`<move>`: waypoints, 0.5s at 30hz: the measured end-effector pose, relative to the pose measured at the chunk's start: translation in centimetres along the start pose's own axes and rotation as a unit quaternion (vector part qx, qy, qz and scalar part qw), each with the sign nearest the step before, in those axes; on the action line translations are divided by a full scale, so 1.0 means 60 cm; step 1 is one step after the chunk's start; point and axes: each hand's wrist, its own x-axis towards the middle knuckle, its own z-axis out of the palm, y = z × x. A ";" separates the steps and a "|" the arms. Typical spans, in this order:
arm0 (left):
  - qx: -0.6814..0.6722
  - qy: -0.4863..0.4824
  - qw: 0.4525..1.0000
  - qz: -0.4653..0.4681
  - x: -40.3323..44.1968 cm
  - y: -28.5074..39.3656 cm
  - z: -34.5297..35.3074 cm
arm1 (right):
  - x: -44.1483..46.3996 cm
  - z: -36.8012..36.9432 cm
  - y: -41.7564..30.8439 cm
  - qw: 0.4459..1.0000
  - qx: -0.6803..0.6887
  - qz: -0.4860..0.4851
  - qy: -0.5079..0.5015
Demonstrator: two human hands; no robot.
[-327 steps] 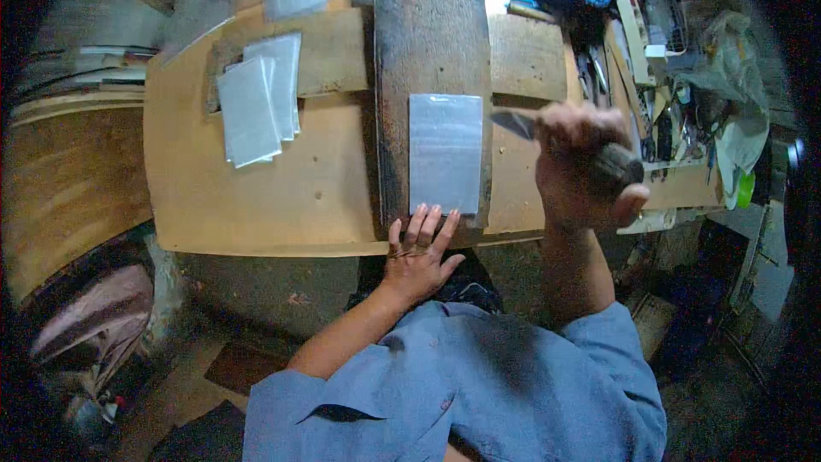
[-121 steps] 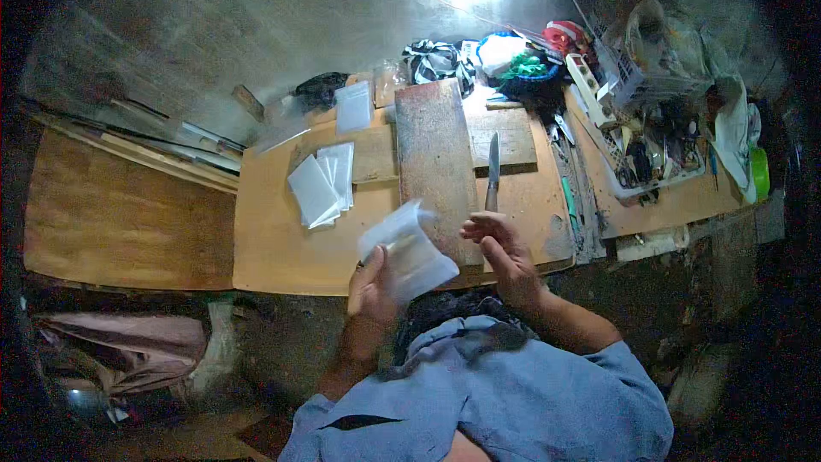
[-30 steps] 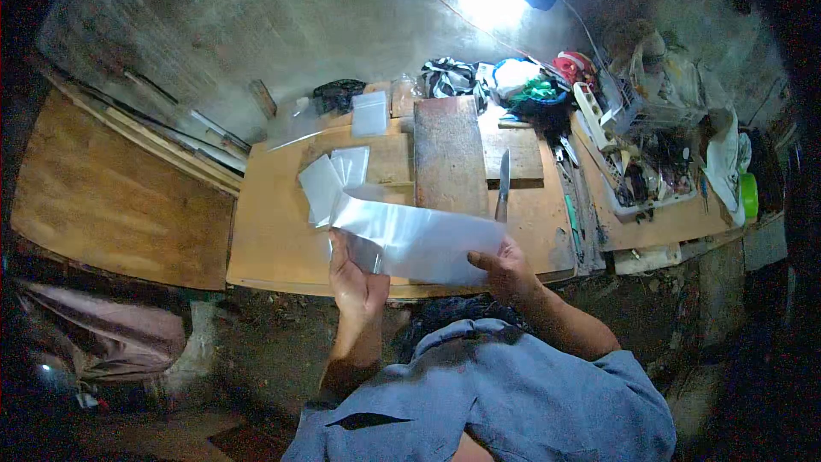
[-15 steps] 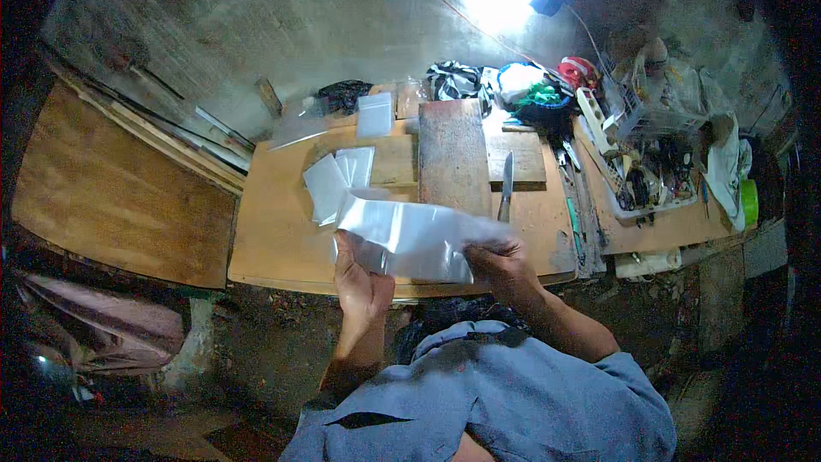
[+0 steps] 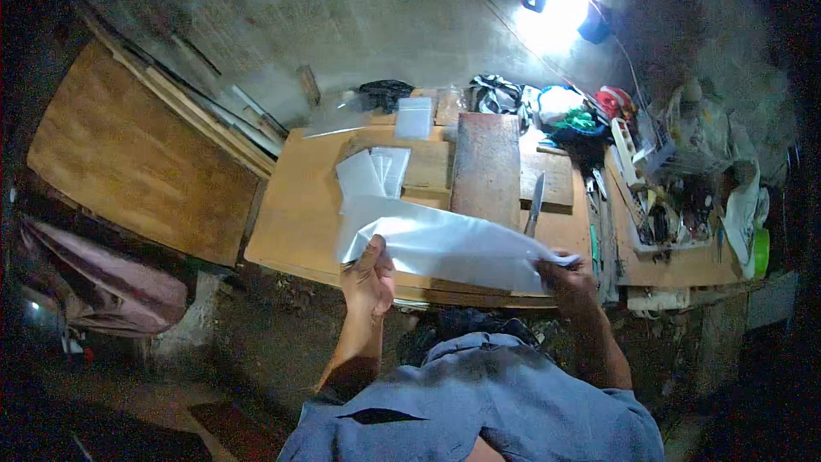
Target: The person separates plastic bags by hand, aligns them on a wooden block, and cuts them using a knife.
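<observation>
A long translucent plastic sheet (image 5: 453, 244) stretches between my two hands above the table's front edge. My left hand (image 5: 369, 274) pinches its left end, thumb on top. At the other end my right hand (image 5: 566, 278) grips the sheet, with its fingers partly hidden in shadow. Just behind the sheet, several flat plastic pieces (image 5: 374, 173) lie overlapping on the wood. A knife (image 5: 535, 201) rests beyond my right hand, beside a dark wooden board (image 5: 485, 158).
The table (image 5: 291, 205) carries another stack of plastic pieces (image 5: 414, 118) at the back. To the right stands a tray (image 5: 676, 244) of tools, near a power strip (image 5: 627, 152). Bags and cloths (image 5: 560, 107) pile along the wall under a bright lamp (image 5: 560, 8).
My right hand has moved right, away from my left, and the plastic sheet is drawn out longer and flatter. The whole view has shifted, with the table appearing further right.
</observation>
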 end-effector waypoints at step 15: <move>0.234 -0.116 0.964 0.049 0.004 0.049 -0.044 | -0.004 -0.082 -0.049 0.993 -0.082 -0.076 -0.033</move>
